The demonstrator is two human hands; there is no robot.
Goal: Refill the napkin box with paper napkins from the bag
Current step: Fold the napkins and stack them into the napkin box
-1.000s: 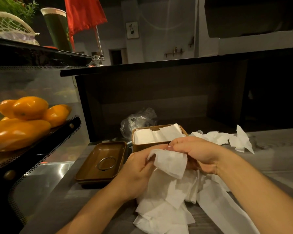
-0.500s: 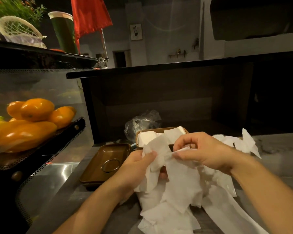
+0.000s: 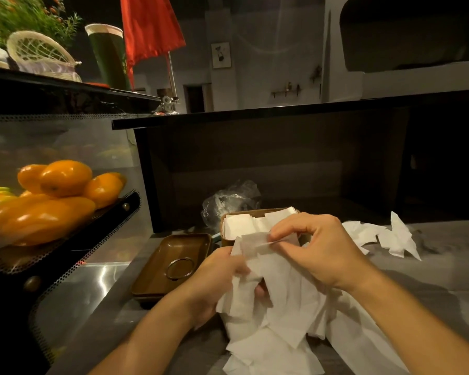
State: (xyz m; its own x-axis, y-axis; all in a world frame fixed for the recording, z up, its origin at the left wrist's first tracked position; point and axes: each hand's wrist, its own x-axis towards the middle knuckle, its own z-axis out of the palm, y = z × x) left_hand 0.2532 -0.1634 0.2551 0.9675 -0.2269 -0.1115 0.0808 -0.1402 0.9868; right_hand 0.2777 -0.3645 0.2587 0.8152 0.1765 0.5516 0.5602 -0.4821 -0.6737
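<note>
both hands are working a loose bunch of paper napkins (image 3: 276, 288) over the counter (image 3: 431, 269); left hand (image 3: 214, 277) is gripping the bunch from below, fingers curled into the paper; right hand (image 3: 317, 247) is pinching the top edge of one sheet between thumb and forefinger; neither hand is empty

napkin box (image 3: 228, 238) is sitting just beyond the hands, directly ahead, already holding folded napkins that are reaching the rim; its long axis is running left-right across the view; the right hand is hanging just over its near edge and is nearer, so a short push forward and down should be enough to seat the sheet, I'd guess; pinched sheet's top edge is lying roughly parallel to the box's long side

clear bag (image 3: 228, 198) is lying crumpled behind the box, touching or nearly so; more napkins are spilling toward the viewer; a separate scatter of loose napkins (image 3: 385, 236) is lying to the right; box lid (image 3: 171, 263) is sitting upturned just left of the box

vs half a second ago: right hand is sitting a bit higher, closer over the box; the pinched sheet is being pulled up out of the bunch; left hand is sitting lower, more buried in paper; box and lid are not moving
</note>
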